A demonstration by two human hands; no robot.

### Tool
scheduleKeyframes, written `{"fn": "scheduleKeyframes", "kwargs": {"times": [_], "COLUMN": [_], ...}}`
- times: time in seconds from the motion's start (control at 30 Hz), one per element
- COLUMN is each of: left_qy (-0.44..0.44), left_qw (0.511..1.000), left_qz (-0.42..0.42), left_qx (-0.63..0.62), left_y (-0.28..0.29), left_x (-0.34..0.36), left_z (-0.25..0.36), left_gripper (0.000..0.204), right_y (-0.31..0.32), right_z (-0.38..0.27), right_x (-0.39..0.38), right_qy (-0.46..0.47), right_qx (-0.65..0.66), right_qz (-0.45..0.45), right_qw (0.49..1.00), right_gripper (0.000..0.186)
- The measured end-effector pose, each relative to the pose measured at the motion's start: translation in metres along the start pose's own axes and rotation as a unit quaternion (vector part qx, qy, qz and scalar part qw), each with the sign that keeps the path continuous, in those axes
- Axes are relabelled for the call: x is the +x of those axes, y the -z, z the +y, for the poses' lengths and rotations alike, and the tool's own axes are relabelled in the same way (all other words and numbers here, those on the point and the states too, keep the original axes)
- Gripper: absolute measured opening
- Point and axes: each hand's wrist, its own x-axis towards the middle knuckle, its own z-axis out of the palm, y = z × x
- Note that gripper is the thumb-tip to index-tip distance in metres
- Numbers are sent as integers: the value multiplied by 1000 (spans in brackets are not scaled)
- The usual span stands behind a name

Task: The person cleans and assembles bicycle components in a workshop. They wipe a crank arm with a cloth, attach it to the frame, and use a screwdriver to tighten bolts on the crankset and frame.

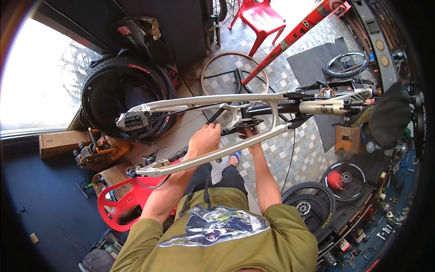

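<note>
A silver-white bicycle frame (213,100) lies across in front of me, with its rear dropouts (132,120) to the left and a shock (324,107) to the right. My left hand (205,138) is closed around a small dark tool at the lower stay (226,152), near the frame's middle. My right hand (250,133) reaches under that stay, its fingers on the black part (244,123) at the frame's centre. What exactly the left hand grips is partly hidden by its fingers.
A red work stand pole (290,38) slants up to the right. A large black tyre (122,90) leans at left, a bare rim (233,72) lies on the tiled floor, and wheels (312,208) stand at right. A red chair (120,201) is below left, and tools litter a bench (385,226).
</note>
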Motion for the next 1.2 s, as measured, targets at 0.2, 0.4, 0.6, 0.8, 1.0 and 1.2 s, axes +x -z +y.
{"fn": "scheduleKeyframes", "kwargs": {"times": [0.2,0.4,0.6,0.8,1.0,1.2], "left_qy": [-8,3,21,40,-85,-130], "left_qw": [1000,1000,999,997,964,975], "left_qz": [4,-18,-26,5,196,168], "left_qx": [13,-11,7,62,159,58], "left_y": [-7,0,0,-2,-24,-73], "left_x": [2,4,10,5,-8,-72], "left_z": [-5,-3,-5,4,4,54], "left_gripper": [22,25,23,26,34,46], "right_y": [-36,-25,-18,-7,131,300], "right_z": [-9,-9,17,17,49,80], "right_x": [-12,-17,-11,-47,-128,-253], "right_qy": [324,307,89,84,-28,-121], "right_qx": [-546,-512,-141,-498,-581,-509], "right_qz": [254,214,55,-61,-49,159], "right_qw": [729,773,984,861,812,837], "right_gripper": [71,63,32,55,61,36]}}
